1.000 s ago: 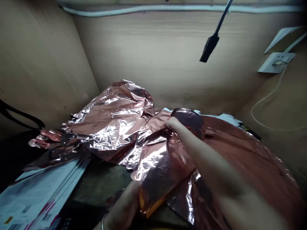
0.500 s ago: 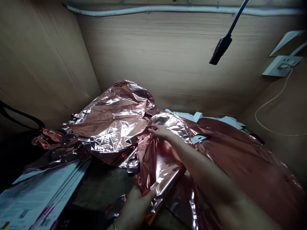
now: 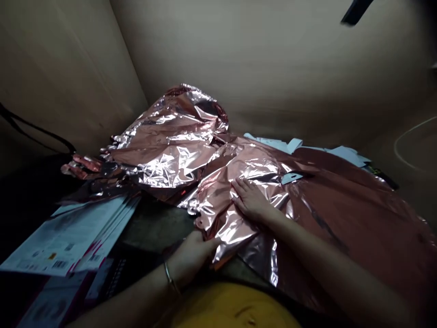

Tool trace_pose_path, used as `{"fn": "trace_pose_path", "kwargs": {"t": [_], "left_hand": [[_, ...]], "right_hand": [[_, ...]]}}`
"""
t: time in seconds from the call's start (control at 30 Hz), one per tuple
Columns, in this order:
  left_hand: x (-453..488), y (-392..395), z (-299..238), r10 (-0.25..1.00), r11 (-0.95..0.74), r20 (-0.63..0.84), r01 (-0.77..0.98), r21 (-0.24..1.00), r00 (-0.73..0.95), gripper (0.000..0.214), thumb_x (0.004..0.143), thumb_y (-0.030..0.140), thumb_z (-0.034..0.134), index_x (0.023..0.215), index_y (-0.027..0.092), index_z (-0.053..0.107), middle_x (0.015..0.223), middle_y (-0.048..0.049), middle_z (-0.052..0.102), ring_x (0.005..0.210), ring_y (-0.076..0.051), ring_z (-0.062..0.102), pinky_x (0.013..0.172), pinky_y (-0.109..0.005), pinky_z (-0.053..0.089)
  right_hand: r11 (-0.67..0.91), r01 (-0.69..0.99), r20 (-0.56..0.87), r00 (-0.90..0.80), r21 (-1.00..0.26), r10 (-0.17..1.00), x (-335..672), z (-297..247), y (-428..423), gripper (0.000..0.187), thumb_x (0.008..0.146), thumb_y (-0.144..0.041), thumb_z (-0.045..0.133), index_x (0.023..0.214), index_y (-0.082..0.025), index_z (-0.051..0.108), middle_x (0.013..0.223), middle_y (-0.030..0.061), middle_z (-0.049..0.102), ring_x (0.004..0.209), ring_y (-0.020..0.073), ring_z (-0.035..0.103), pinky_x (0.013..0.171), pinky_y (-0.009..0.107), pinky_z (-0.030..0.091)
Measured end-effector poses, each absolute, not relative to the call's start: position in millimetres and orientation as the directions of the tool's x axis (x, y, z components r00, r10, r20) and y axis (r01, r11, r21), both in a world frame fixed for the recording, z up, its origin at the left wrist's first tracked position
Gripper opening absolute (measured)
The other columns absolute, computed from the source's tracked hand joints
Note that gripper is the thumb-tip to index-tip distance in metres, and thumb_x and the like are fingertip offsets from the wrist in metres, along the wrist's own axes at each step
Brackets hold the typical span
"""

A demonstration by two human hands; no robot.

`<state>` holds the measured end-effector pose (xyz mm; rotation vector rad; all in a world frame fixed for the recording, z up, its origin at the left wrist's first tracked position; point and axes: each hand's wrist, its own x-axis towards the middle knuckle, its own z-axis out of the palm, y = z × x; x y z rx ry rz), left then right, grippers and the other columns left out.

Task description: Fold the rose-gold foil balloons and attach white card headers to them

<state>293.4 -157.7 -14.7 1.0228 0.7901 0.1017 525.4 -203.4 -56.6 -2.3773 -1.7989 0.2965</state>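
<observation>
Foil (image 3: 251, 161) over tabletop (image 3: 148, 223), beige walls (image 3: 290, 68).

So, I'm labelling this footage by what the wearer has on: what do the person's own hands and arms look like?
The left hand and right hand are both ungloved. A thin, silvery metal bracelet circles the left wrist; the right wrist shows none. No sleeve can be made out on either forearm.
</observation>
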Motion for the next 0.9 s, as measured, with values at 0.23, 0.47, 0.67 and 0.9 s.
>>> {"fn": "trace_pose_path", "kwargs": {"t": [0.23,0.47,0.67,0.9], "left_hand": [[231,-150,14,0.708,-0.039,-0.212,0.337,0.941,0.674,0.056,0.086,0.035,0.062,0.137,0.023,0.043,0.123,-0.0114,0.062,0.113,-0.025,0.060,0.098,-0.044,0.046],[262,-176,-19,0.110,-0.977,0.365,0.033,0.211,0.925,0.023,0.089,0.027,0.058,0.110,0.019,0.063,0.107,-0.0062,0.067,0.104,-0.024,0.058,0.098,-0.043,0.041],[280,-156,-21,-0.033,-0.988,0.208,-0.064,0.141,0.978,0.022,0.094,0.009,0.043,0.080,0.014,0.060,0.077,-0.0039,0.062,0.070,-0.017,0.055,0.078,-0.034,0.046],[309,-149,45,-0.108,-0.825,0.045,-0.115,0.553,0.993,0.013,0.090,0.015,0.051,0.090,0.017,0.064,0.085,-0.0027,0.066,0.073,-0.014,0.059,0.066,-0.023,0.045]], "right_hand": [[-0.290,0.937,-0.051,0.286,-0.194,0.957,528,-63,-204,0.062,0.098,-0.043,0.029,0.151,-0.013,0.027,0.157,0.0128,0.021,0.144,0.0324,0.014,0.116,0.051,0.013],[-0.290,0.940,-0.039,0.288,-0.183,0.957,525,-61,-204,0.061,0.098,-0.042,0.031,0.150,-0.010,0.028,0.156,0.0145,0.022,0.144,0.0328,0.016,0.116,0.050,0.015],[-0.298,0.932,-0.045,0.296,-0.205,0.954,524,-49,-202,0.061,0.097,-0.042,0.036,0.150,-0.011,0.030,0.156,0.0141,0.023,0.144,0.0317,0.017,0.116,0.049,0.018],[0.029,0.821,0.038,-0.009,-0.570,0.999,534,21,-291,0.074,0.085,-0.041,0.065,0.149,-0.027,0.032,0.156,0.0066,0.028,0.142,0.0252,0.026,0.113,0.043,0.032]]}}
